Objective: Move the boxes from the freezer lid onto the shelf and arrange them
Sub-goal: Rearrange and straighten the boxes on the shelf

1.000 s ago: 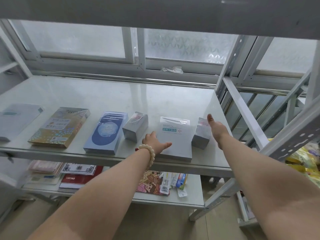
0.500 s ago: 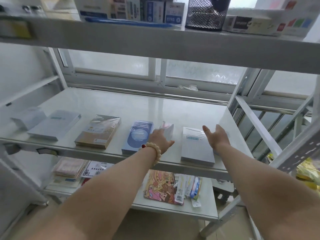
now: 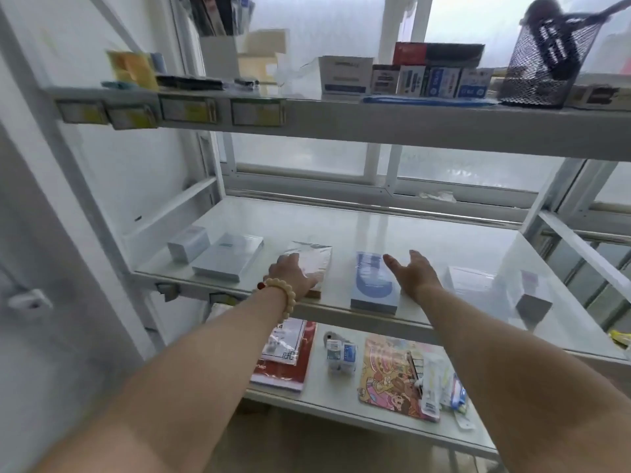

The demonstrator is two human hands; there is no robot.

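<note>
Boxes, six in all, lie in a loose row along the front of the middle shelf [image 3: 426, 230], a white metal shelf in front of a frosted window. From left to right they are a small white box [image 3: 187, 245], a flat pale grey box [image 3: 228, 257] just beside it, a tan box [image 3: 316, 259] whose top is washed out by glare, a blue box [image 3: 374, 285], a flat white box [image 3: 469, 283] that is blurred and faint, and a small grey box [image 3: 532, 303] near the right end. The left hand [image 3: 293, 273], with a bead bracelet [image 3: 278, 291] at the wrist, rests flat on the near left part of the tan box, fingers straight, hiding that corner. The right hand [image 3: 415, 273] is open with fingers spread, just to the right of the blue box, thumb reaching over the box's edge; whether it touches the box cannot be told. Print on every box is too blurred to read. Above, an upper shelf [image 3: 375, 128] carries small cartons and a black mesh pen holder [image 3: 546, 70], all smeared by motion blur. Below, a lower shelf [image 3: 341, 401] holds red notebooks [image 3: 283, 367], partly hidden by the left forearm, and a cartoon-printed pad [image 3: 389, 370]
</note>
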